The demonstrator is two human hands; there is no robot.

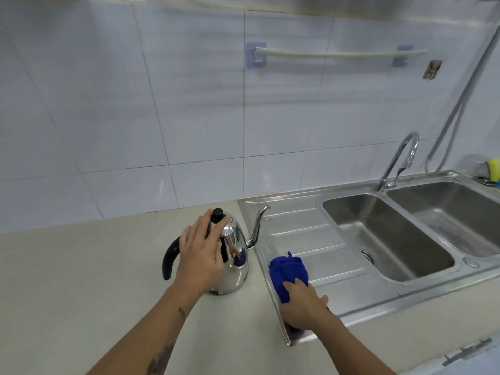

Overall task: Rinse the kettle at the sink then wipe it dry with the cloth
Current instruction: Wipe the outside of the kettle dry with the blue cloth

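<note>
In the head view, our left hand [201,255] lies open over the lid and shoulder of the kettle [232,255], which stands upright on the surface [81,280] just left of the sink [338,315], spout pointing right toward the basins. Our right hand [304,304] grips the blue cloth [288,272] on the drainboard, near right of the kettle. We read no brand or writing anywhere.

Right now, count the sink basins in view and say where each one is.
2. One basin sits just right of the draining board, below the tap. The other basin is further right, partly cut off by the picture's edge.
</note>
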